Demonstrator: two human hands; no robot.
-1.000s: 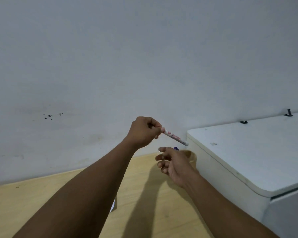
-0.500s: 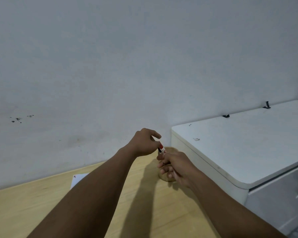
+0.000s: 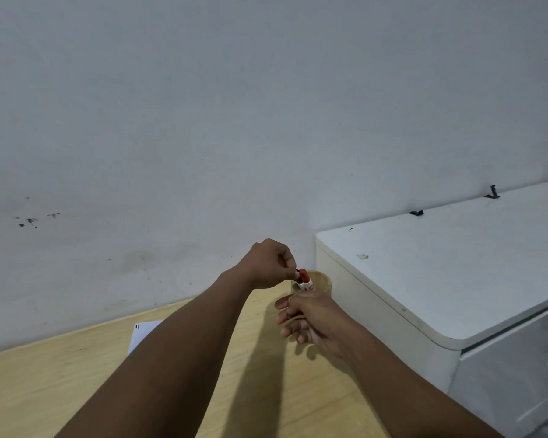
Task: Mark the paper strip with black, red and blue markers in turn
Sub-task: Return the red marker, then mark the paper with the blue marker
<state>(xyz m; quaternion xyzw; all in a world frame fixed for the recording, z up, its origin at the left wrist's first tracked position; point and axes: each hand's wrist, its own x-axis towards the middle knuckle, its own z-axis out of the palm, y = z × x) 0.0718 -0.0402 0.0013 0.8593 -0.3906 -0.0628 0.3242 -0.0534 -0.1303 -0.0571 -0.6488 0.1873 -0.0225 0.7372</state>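
While your right hand (image 3: 314, 320) curls loosely around the red marker (image 3: 305, 279), your left hand (image 3: 271, 267) pinches its red-capped top just above those fingers. Left of your forearms, the paper strip (image 3: 143, 336) lies on the wooden table (image 3: 38, 390). Behind your fingers sits a wooden cup (image 3: 323, 279), beside a white cabinet (image 3: 440, 279).

- Left hand (image 3: 268, 267): raised above the wooden cup (image 3: 321, 279), fingers curled, fingertips pinched at the red marker (image 3: 304, 278).
- Right hand (image 3: 314, 317): just before the cup, below the left hand, gripping the marker's lower end, fingers loosely curled leftward.
- Both forearms: extended forward, converging toward the cup.
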